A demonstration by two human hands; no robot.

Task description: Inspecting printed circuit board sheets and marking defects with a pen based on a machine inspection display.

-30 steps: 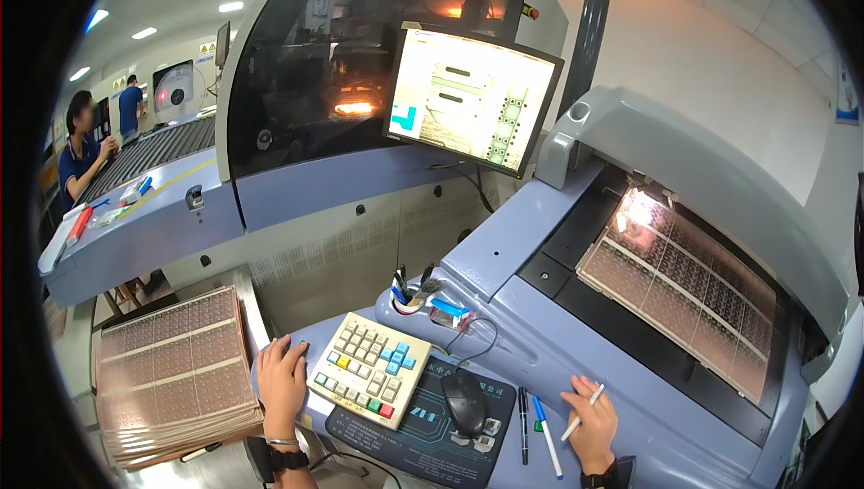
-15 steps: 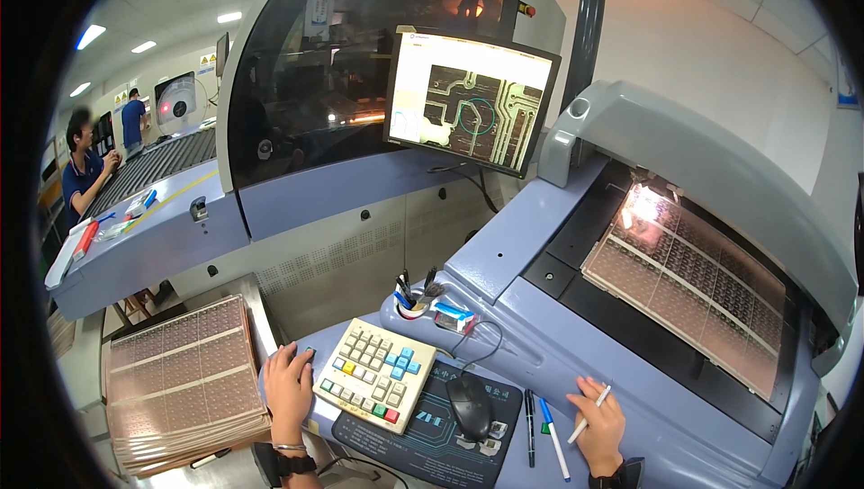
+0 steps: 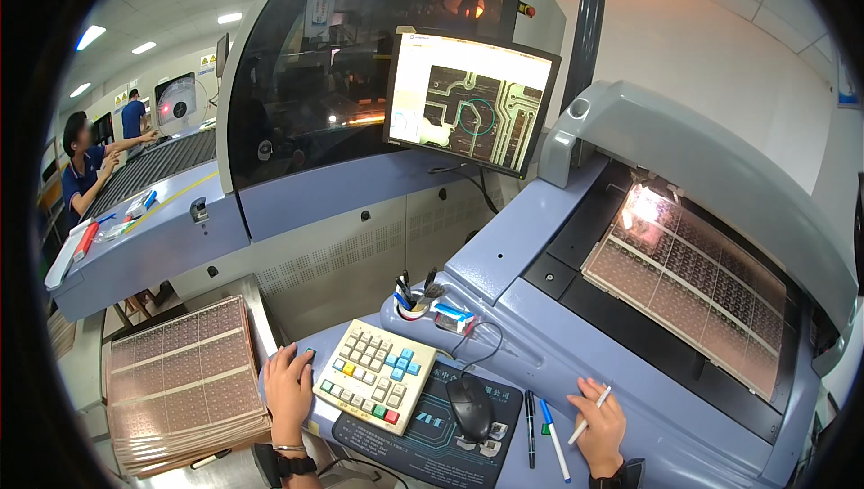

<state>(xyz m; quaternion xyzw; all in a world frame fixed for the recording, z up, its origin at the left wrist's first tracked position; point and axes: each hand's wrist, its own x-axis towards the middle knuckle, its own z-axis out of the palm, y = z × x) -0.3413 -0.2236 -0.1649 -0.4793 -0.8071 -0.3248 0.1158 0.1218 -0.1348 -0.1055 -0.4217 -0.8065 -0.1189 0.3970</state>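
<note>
My left hand point(image 3: 288, 383) lies on the blue console, fingers stretched out, just left of a beige keypad point(image 3: 373, 374) with coloured keys. In my right hand point(image 3: 599, 426) a slim white pen point(image 3: 589, 414) is gripped between the fingers, above the console's right part. Beside that hand lie a blue-and-white marker point(image 3: 554, 439) and a black pen point(image 3: 529, 429). A black mouse point(image 3: 470, 406) rests on a dark mouse pad point(image 3: 432, 453). Under the grey hood, a copper-coloured circuit panel point(image 3: 693, 287) lies on the black bed, lit brightly at its upper left corner.
A stack of copper-coloured panels point(image 3: 184, 381) stands at the left. The monitor point(image 3: 472, 98) shows magnified circuit traces with a circle. A pen cup point(image 3: 414, 302) sits behind the keypad. The grey hood point(image 3: 720, 174) arches over the bed. Two people point(image 3: 85, 165) are at the far left.
My hands and the things around them stay where they were. At the far left, the nearer person has stretched an arm out over the rollers.
</note>
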